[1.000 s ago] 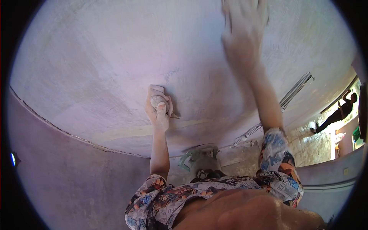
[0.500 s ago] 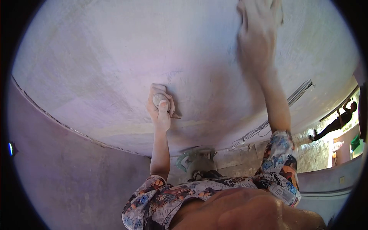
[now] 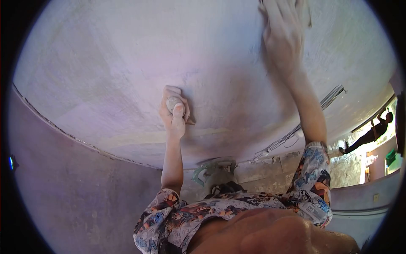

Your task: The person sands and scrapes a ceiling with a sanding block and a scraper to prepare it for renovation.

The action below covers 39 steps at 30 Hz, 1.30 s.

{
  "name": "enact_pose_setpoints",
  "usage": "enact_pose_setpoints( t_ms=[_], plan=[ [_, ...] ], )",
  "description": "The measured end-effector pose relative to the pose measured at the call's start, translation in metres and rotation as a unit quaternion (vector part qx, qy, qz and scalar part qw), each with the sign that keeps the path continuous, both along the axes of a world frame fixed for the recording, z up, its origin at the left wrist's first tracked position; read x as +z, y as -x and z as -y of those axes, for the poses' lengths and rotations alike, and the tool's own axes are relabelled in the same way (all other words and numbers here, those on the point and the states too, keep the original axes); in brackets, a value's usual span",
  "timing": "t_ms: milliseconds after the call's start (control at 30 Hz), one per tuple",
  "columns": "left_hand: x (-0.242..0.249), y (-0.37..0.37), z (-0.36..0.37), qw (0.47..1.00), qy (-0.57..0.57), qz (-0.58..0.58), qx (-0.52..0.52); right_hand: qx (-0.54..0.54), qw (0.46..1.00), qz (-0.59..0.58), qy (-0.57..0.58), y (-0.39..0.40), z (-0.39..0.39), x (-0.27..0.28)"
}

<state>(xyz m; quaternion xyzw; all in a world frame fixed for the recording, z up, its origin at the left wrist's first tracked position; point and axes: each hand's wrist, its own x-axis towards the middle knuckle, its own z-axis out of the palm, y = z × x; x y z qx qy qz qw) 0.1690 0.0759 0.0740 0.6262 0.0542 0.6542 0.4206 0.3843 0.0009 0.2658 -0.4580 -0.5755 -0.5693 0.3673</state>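
Head view: shifted slightly up the plastered wall (image 3: 105,76) since half a second ago, the left hand (image 3: 174,112); barely moved, the right hand (image 3: 284,34). Left fingers (image 3: 179,111) curled tight around a small round-ended tool (image 3: 172,103), its narrow tip pressed to the wall at centre. Right fingers spread wide, flat on the wall at far right, holding nothing, possibly over a pad, hard to tell. Loose cables (image 3: 296,127) low on the right; a person (image 3: 372,133) well apart in the doorway. Risks, judged: gouging the fresh surface from too much tip pressure; smearing from the braced right palm sliding.
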Motion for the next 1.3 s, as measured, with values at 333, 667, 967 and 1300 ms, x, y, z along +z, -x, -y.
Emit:
enact_pose_setpoints(
  t_ms=[333,667,967,1300],
  plan=[
    [0.0,0.004,0.001,1.0,0.002,-0.005,0.007,-0.018,1.0,-0.003,0.013,-0.003,0.003,0.01],
    [0.003,0.006,0.001,1.0,0.017,-0.022,0.001,0.039,0.99,0.077,0.109,-0.037,-0.005,-0.009],
    [0.001,0.006,-0.001,1.0,0.016,-0.004,0.003,0.134,0.949,0.258,0.124,-0.02,-0.018,-0.003],
    [0.001,0.008,0.0,1.0,0.021,-0.01,-0.005,0.22,0.906,0.319,0.17,-0.017,-0.021,-0.024]
  ],
)
